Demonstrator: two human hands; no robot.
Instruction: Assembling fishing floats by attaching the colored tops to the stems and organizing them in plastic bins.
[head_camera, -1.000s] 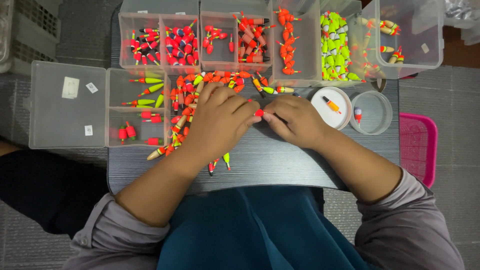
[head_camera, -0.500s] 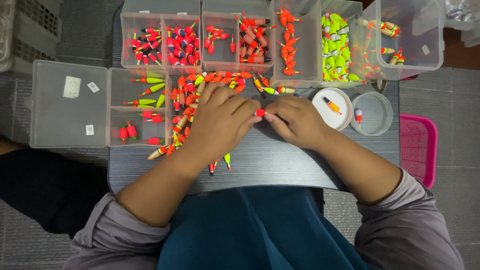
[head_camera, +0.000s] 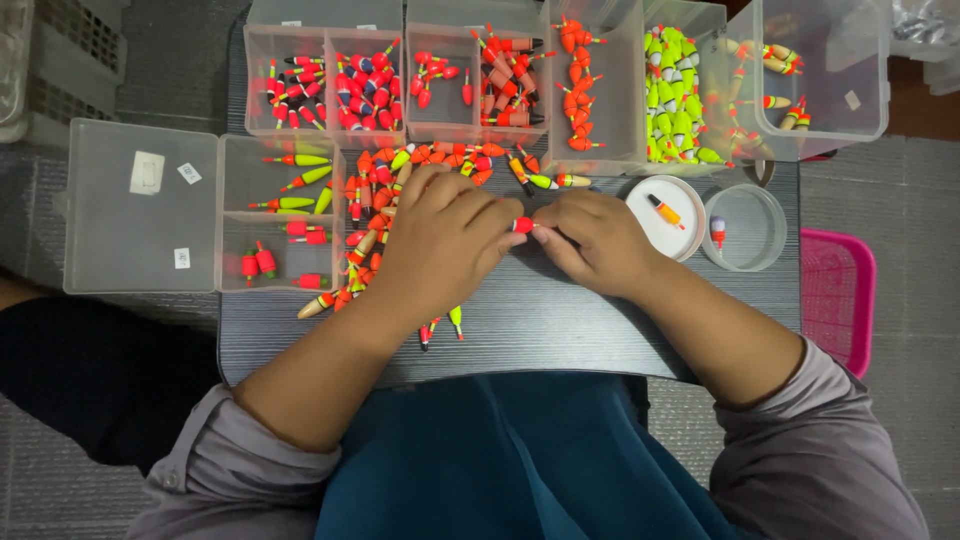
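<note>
Over the middle of a small dark table (head_camera: 560, 330), my left hand (head_camera: 440, 245) and my right hand (head_camera: 595, 240) meet fingertip to fingertip. Between them they pinch a small red fishing float (head_camera: 522, 225). A loose pile of red, orange and yellow-green floats (head_camera: 375, 215) lies under and left of my left hand. Two more floats (head_camera: 445, 325) stick out below that hand's wrist side.
Clear compartment boxes with sorted floats line the table's far edge (head_camera: 440, 85), (head_camera: 680, 90). An open clear box (head_camera: 270, 230) with its lid sits at left. A round white lid (head_camera: 665, 215) and round clear tub (head_camera: 745, 228) each hold one float. A pink basket (head_camera: 838, 300) stands at right.
</note>
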